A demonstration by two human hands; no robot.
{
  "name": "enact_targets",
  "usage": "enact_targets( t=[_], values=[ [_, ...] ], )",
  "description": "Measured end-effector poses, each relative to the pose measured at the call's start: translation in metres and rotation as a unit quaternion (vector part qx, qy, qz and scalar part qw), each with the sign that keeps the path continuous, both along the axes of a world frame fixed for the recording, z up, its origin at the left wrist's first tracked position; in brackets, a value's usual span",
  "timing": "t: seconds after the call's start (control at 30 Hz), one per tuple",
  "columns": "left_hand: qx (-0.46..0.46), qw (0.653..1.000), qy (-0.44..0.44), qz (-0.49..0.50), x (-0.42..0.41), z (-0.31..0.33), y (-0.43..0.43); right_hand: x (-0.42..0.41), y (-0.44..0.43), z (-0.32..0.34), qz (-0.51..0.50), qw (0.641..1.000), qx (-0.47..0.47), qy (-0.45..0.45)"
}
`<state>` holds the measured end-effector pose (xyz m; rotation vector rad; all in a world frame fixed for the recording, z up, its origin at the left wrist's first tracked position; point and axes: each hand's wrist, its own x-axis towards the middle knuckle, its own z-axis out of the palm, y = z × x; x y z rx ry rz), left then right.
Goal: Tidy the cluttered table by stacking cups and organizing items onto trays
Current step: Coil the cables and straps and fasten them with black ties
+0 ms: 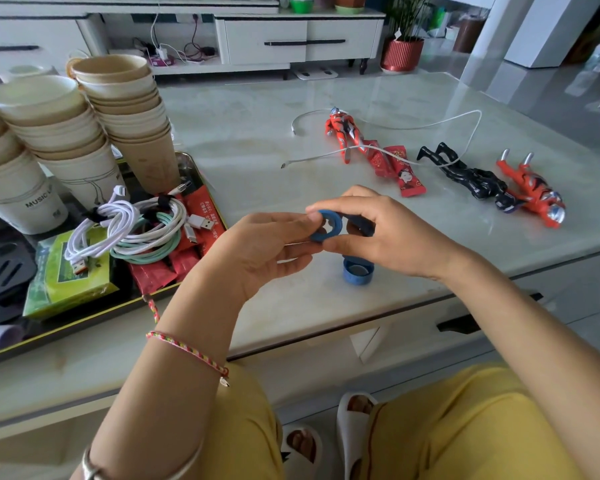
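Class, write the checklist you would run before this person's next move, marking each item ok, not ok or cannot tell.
1. Blue ring gripped by left hand and right hand: ok.
2. Blue cap gathered: not ok, it sits on the table under the hands.
3. Cups stacked on the tray: ok.
4. Free room on tray: cannot tell, cables and packets crowd it.
5. Toy figures on tray: not ok, they lie on the table.
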<state>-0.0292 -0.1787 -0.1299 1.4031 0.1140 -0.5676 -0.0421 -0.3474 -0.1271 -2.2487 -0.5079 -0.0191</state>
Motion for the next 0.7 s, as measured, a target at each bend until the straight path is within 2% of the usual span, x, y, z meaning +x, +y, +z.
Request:
enact_targets(
  t=[0.13,0.23,0.3,0.47,0.57,0.7],
  values=[
    [-0.040,0.996,0.005,0.073,0.000,-0.001,-0.005,0.003,0.007,-0.006,-0.041,0.998,0.029,-0.046],
    [-0.115,0.981,0.041,0.150,0.001,-0.001,-0.010,0.003,0.014,-0.011,-0.105,0.989,0.085,-0.052],
    [-0.156,0.969,0.066,0.181,0.001,-0.001,-0.012,0.003,0.019,-0.015,-0.134,0.985,0.062,-0.090],
    [-0.195,0.968,0.072,0.141,-0.002,-0.001,-0.013,0.003,0.022,-0.019,-0.129,0.985,0.018,-0.114],
    [-0.149,0.977,0.072,0.131,-0.003,0.001,-0.012,0.006,0.017,-0.015,-0.120,0.988,0.016,-0.099],
    [0.015,0.997,0.021,0.075,0.001,0.002,-0.004,0.005,0.005,-0.006,-0.026,0.999,0.002,-0.031]
  ],
)
